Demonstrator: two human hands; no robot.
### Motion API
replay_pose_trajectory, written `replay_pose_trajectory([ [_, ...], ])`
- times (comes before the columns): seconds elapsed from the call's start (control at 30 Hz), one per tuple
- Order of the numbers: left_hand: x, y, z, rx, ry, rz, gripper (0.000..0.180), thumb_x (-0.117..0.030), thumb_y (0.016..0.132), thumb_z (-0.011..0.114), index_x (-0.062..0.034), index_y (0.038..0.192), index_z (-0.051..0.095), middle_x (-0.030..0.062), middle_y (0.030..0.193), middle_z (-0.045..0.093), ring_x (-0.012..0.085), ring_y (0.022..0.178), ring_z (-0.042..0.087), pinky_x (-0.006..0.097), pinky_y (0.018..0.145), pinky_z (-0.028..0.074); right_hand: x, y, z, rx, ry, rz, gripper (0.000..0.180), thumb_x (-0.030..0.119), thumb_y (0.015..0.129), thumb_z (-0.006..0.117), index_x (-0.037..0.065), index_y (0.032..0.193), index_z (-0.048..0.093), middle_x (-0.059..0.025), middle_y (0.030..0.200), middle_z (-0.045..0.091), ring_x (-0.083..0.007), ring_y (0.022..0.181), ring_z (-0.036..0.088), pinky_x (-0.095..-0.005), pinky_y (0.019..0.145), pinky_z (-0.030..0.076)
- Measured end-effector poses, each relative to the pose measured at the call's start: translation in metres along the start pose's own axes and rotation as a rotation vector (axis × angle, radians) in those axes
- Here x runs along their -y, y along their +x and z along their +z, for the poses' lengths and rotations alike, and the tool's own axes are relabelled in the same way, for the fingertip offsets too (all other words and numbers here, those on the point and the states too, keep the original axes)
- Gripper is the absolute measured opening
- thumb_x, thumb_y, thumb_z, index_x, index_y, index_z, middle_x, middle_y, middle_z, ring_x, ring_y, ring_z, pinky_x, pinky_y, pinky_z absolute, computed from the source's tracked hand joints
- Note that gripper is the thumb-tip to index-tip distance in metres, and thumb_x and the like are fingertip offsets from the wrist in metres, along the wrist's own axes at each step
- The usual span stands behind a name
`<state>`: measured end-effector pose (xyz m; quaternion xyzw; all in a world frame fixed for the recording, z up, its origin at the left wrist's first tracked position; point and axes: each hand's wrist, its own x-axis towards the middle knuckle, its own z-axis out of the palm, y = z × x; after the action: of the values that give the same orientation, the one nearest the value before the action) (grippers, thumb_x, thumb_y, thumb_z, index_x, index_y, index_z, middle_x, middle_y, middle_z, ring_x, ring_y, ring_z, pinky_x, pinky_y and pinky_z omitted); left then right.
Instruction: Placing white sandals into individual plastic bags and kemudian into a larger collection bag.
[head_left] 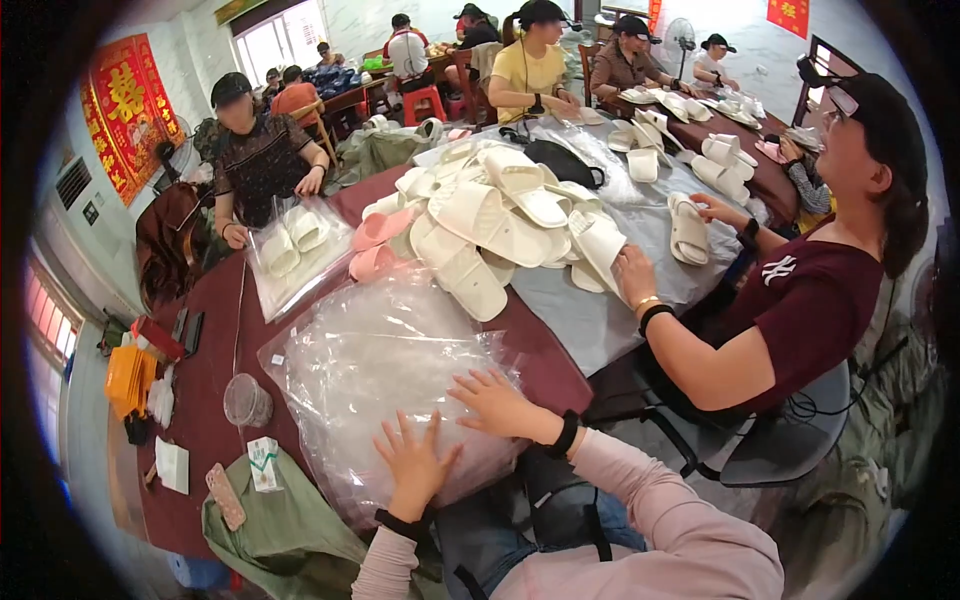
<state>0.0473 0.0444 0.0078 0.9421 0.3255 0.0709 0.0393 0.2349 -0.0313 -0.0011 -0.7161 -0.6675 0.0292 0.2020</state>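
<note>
In front of me a large, clear plastic bag stack (365, 350) lies on the dark red table, reaching over its near edge. My left hand (417, 462) rests on its near side with the fingers spread. Farther right, my right hand (502, 405) lies on the same plastic, fingers stretched out and apart. Neither hand grips anything. Just beyond the plastic rises a heap of cream slippers (490, 215), with a few pink slippers (378, 240) at its left side.
At right a co-worker in a maroon shirt (800, 300) handles cream slippers. Across the table another person (265, 160) holds a bagged pair (295, 240). A plastic tub (247, 400), a drink carton (264, 464), a pink phone (225, 497) and orange packets (130, 380) are on the left.
</note>
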Motion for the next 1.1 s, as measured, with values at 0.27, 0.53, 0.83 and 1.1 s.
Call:
replay_pose_trajectory([
  [0.27,0.005,0.006,0.007,0.008,0.009,-0.042,0.068,-0.062,0.075,0.055,-0.0294,0.133,0.041,0.0303,0.142,0.020,0.0531,0.129,0.015,0.068,0.098,0.011,-0.042,0.033,-0.078,-0.469,0.392,0.233,0.039,0.024,0.078,0.065,0.003,0.110,0.057,-0.0176,0.111,0.058,-0.0340,0.103,0.054,-0.0411,0.087,0.044],
  [0.53,0.005,0.005,0.015,0.014,-0.023,-0.017,0.068,-0.063,0.076,0.052,-0.0277,0.134,0.041,0.0306,0.142,0.020,0.0521,0.130,0.012,0.068,0.099,0.007,-0.145,0.074,-0.084,-0.879,0.003,0.746,0.059,0.032,0.076,0.066,0.004,0.123,0.044,-0.0238,0.120,0.044,-0.0402,0.110,0.044,-0.0465,0.091,0.038],
  [0.83,0.000,0.006,0.015,0.069,-0.065,-0.064,0.068,-0.063,0.077,0.050,-0.0276,0.134,0.041,0.0305,0.142,0.017,0.0517,0.131,0.008,0.067,0.100,0.004,-0.180,0.092,-0.055,-0.888,0.205,0.992,0.071,0.024,0.072,0.071,0.001,0.127,0.033,-0.0253,0.127,0.032,-0.0428,0.116,0.038,-0.0469,0.098,0.032],
  [1.1,0.004,0.007,0.020,0.155,-0.084,-0.119,0.072,-0.066,0.076,0.048,-0.0302,0.137,0.036,0.0288,0.145,0.012,0.0503,0.133,0.004,0.067,0.100,0.001,-0.168,0.103,-0.064,-1.252,0.549,0.915,0.075,0.001,0.066,0.069,0.004,0.129,0.029,-0.0235,0.131,0.023,-0.0381,0.122,0.030,-0.0404,0.101,0.031],
])
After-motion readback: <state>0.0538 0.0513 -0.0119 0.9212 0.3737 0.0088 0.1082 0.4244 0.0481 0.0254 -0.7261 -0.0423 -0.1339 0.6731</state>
